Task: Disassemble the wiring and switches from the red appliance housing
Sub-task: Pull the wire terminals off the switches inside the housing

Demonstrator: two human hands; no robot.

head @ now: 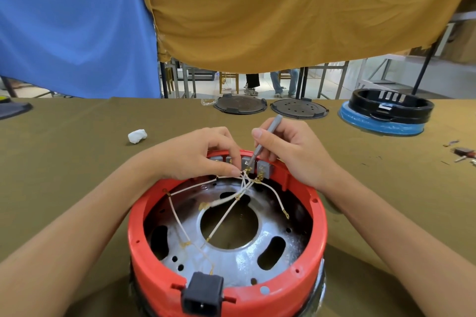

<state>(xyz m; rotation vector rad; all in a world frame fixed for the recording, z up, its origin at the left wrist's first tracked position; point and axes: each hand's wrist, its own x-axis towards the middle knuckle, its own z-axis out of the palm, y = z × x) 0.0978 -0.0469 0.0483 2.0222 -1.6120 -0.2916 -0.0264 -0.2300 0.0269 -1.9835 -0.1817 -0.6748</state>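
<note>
Pinching wires (pixel 244 183) — left hand (pixel 203 154); right hand (pixel 288 149) grips screwdriver (pixel 265 136) at housing (pixel 159 273) switches (pixel 265 168).

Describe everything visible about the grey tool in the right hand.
The grey tool is a slim, matte grey rod, probably a small screwdriver. The right hand grips it like a pen, tilted, upper end pointing away. Its narrower tip meets the grey switch blocks on the far rim of the red housing, near brass terminals.

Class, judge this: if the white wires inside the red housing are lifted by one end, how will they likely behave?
The white wires sag and curve, so probably floppy. Being thin, they are likely light. Their crossing near the left hand suggests they may tangle or snag.
</note>
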